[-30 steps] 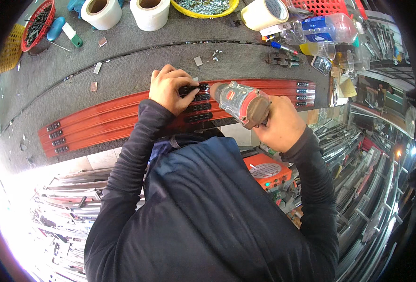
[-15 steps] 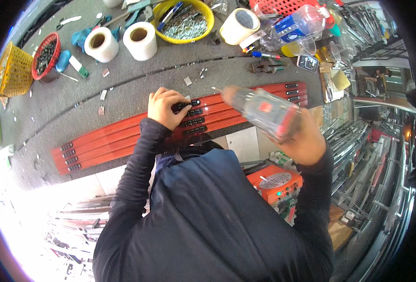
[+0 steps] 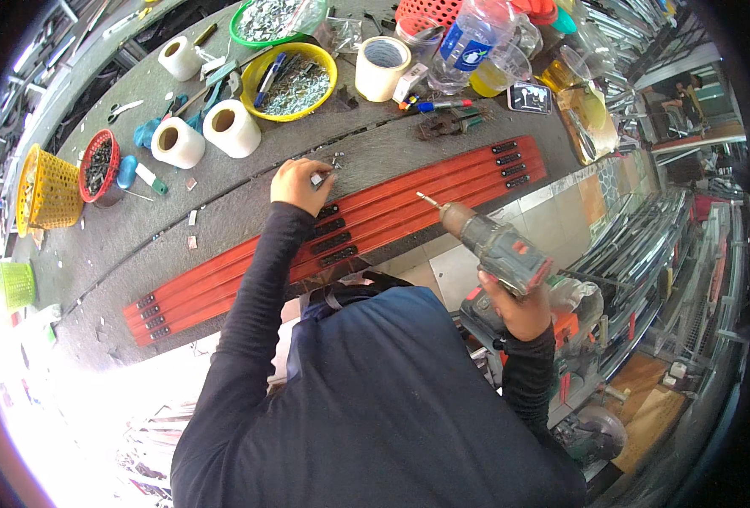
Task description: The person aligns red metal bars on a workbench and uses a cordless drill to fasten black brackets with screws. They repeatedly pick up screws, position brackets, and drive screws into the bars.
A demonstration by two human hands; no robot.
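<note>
Several long red metal profiles (image 3: 409, 199) lie side by side across the bench, with black fittings (image 3: 334, 240) on them near the middle and at both ends. My left hand (image 3: 300, 186) is just beyond the far profile, its fingers pinched around something small and greyish that I cannot make out. In my right hand (image 3: 523, 313) is a cordless drill (image 3: 498, 245), gripped by its handle. Its bit (image 3: 427, 200) points left over the profiles, right of the black fittings in the middle.
Beyond the profiles stand white tape rolls (image 3: 233, 129), a yellow basket of small metal parts (image 3: 328, 63) and a plastic bottle (image 3: 468, 51). Pliers (image 3: 447, 124) and a phone (image 3: 529, 98) lie at the right. A red basket (image 3: 118, 173) stands left. Metal profiles (image 3: 646, 254) are stacked on the right.
My left hand has come off the black fitting at the middle and moved to the far side of the profiles. The drill has drawn back toward me. The whole view has shifted.
</note>
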